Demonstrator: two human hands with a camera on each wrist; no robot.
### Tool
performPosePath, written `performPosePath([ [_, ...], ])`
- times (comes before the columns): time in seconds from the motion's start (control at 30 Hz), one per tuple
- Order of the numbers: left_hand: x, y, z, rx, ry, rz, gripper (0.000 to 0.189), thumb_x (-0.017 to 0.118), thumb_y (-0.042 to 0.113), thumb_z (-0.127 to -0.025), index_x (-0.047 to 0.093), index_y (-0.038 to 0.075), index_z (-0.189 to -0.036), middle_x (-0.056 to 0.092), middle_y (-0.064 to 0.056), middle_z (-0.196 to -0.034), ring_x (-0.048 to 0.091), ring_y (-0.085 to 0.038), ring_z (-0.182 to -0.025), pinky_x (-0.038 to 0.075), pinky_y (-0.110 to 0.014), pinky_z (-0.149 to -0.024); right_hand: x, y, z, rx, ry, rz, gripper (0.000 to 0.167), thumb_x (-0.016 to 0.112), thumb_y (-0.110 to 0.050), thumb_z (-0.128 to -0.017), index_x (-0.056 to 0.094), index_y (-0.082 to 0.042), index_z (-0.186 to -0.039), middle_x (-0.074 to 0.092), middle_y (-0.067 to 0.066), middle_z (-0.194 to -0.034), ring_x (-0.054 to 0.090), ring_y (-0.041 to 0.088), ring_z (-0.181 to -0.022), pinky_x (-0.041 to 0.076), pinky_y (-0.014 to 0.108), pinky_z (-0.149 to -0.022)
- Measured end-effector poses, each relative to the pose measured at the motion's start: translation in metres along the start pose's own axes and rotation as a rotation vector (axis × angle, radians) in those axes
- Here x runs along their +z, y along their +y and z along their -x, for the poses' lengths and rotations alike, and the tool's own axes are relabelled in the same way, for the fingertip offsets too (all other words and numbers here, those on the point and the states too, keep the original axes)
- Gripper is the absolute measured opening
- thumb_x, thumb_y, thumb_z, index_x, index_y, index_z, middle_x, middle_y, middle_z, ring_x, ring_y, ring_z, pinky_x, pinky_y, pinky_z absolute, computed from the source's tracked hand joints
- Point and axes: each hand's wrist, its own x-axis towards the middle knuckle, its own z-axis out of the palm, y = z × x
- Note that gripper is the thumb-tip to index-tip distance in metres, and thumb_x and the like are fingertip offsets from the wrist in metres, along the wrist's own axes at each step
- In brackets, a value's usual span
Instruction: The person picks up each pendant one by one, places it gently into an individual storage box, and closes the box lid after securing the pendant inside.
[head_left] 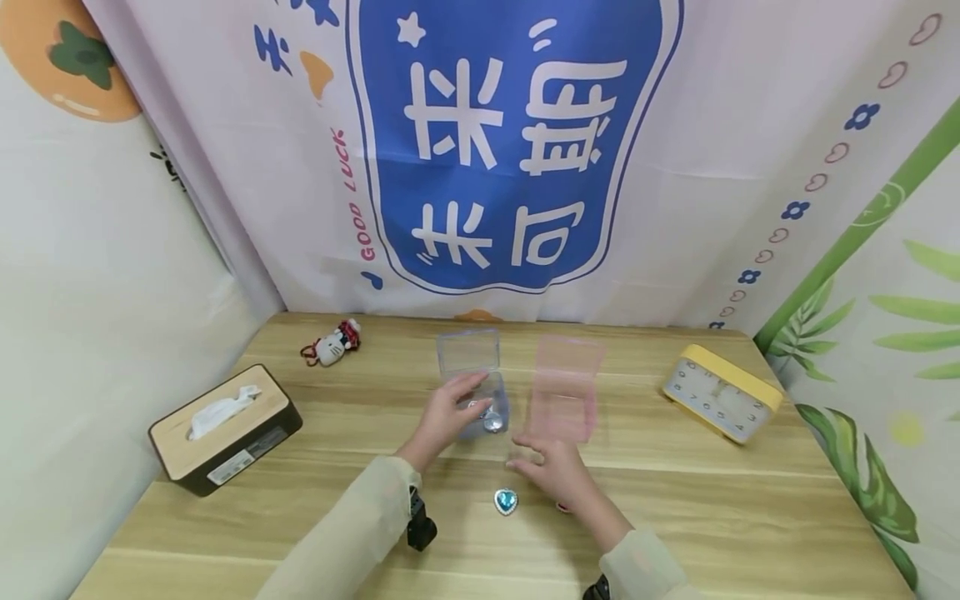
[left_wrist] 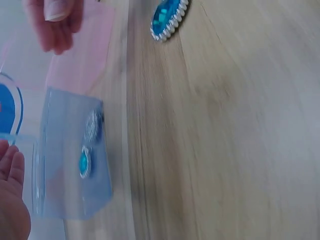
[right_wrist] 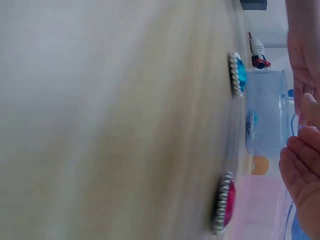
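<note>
My left hand (head_left: 450, 412) hovers over a clear blue box (left_wrist: 70, 195) whose lid (head_left: 468, 350) stands raised, with its fingers loosely bent and nothing visible between them. Inside that box lie a few gems in silvery settings, one a blue gem (left_wrist: 84, 162). My right hand (head_left: 555, 475) is held above the table just right of the blue box, fingers spread and holding nothing that I can see. On the table in front of it lies a blue heart-shaped gem (head_left: 506, 501) with a beaded rim. A red gem (right_wrist: 226, 202) rests nearby, mostly covered by my right wrist in the head view.
A clear pink box (head_left: 562, 417) with raised lid stands right of the blue one. At the left are a tissue box (head_left: 258, 454) and a small white-and-red plush charm (head_left: 330, 346). A yellow clock (head_left: 720, 396) stands at the right, and a printed cloth (head_left: 675, 250) hangs behind.
</note>
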Motion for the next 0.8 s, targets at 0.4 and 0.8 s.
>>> performPosePath([
  [0.4, 0.018, 0.011, -0.012, -0.032, -0.175, 0.008, 0.046, 0.067, 0.009, -0.084, 0.054, 0.003, -0.128, 0.059, -0.014, -0.124, 0.062, -0.026, -0.104, 0.052, -0.026, -0.088, 0.006, 0.010, 0.014, -0.027, -0.252, -0.047, 0.040, 0.073, -0.024, -0.078, 0.066, -0.003, -0.111, 0.067, 0.009, -0.111, 0.063, 0.026, -0.104, 0.050, 0.038, -0.092],
  [0.8, 0.032, 0.015, -0.022, -0.050, -0.279, -0.020, 0.043, 0.065, 0.011, -0.086, 0.055, 0.003, -0.127, 0.057, -0.014, -0.127, 0.060, -0.026, -0.106, 0.052, -0.030, -0.089, 0.009, 0.019, 0.017, -0.189, -0.387, 0.044, 0.040, 0.072, -0.023, -0.079, 0.065, -0.007, -0.116, 0.063, 0.007, -0.120, 0.059, 0.019, -0.112, 0.046, 0.032, -0.098],
])
